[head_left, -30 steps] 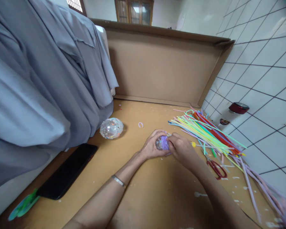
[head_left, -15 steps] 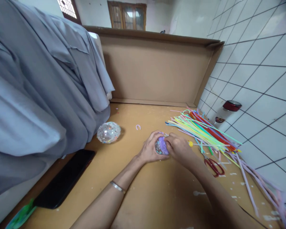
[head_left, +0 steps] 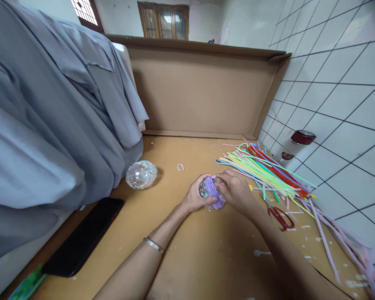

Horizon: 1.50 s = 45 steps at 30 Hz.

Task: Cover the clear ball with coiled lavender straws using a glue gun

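Observation:
A clear ball with a purple band (head_left: 213, 192) around its middle and colored specks sits between both hands, over the table. My left hand (head_left: 196, 196) wraps its left side, the thumb lying across the lower front. My right hand (head_left: 236, 189) is bent over the right side of the ball, fingers curled against it near the band; the fingertips are partly hidden. A second clear speckled ball (head_left: 141, 174) rests on the table to the left. Between it and the hands lies a small curved pink piece (head_left: 180, 167).
A pile of colored pipe cleaners (head_left: 265, 166) lies at the right, with red-handled scissors (head_left: 281, 218) beside it. A red-lidded jar (head_left: 295, 146) stands by the tiled wall. A black phone (head_left: 84, 237) is at the left; cardboard (head_left: 203, 89) stands behind.
The ball has turned in my hands, so more of the purple band shows. My left thumb now lies over its front, and my right fingers have shifted along its right side.

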Tool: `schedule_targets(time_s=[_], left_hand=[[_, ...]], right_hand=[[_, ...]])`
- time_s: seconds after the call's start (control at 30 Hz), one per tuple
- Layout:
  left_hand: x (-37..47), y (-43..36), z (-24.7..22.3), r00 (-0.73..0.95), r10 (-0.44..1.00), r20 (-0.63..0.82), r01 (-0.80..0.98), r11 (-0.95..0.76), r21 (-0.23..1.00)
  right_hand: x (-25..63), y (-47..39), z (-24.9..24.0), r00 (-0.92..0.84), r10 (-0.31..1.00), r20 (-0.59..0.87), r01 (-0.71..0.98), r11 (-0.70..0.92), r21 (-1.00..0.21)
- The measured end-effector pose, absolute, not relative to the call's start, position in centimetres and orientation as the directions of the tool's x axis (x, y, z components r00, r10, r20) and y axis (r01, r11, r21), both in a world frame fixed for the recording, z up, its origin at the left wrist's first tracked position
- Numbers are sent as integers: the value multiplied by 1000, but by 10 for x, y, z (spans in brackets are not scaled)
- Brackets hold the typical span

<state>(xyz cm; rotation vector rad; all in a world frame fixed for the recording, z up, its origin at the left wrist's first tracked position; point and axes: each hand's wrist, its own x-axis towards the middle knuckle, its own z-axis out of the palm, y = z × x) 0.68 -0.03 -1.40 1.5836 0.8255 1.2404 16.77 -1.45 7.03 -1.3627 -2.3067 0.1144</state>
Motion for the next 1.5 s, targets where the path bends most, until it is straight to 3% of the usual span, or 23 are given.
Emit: schedule_targets(time_s=[0.17, 0.33, 0.5, 0.73, 1.0, 1.1, 1.27, 1.37, 1.5], left_hand=[[6, 1, -14, 264, 903, 339, 8, -353, 935], [4, 3, -15, 247, 899, 362, 5, -375, 927], [1, 6, -17, 274, 906, 322, 27, -342, 939], [2, 8, -20, 321, 906, 276, -20, -285, 958], [3, 4, -14, 276, 913, 301, 78, -333, 940], [3, 4, -14, 282, 903, 324, 105, -365, 925], [6, 3, -14, 300, 879, 370, 166, -430, 887], [8, 1, -12, 295, 869, 397, 193, -461, 866], [9, 0, -9, 309, 847, 433, 221, -507, 833]], right_hand=[[177, -11, 73, -400, 879, 259, 796, 474, -377], [185, -7, 67, -497, 854, 155, 777, 517, -358], [180, -6, 62, -435, 893, 115, 818, 446, -363], [179, -3, 61, -388, 913, 123, 812, 402, -424], [187, 5, 59, -442, 884, 153, 730, 454, -511], [187, 4, 63, -433, 872, 228, 686, 483, -544], [178, -1, 61, -348, 857, 380, 759, 496, -421], [173, -3, 58, -367, 830, 421, 801, 512, -310], [170, -6, 58, -405, 798, 447, 791, 551, -267]])
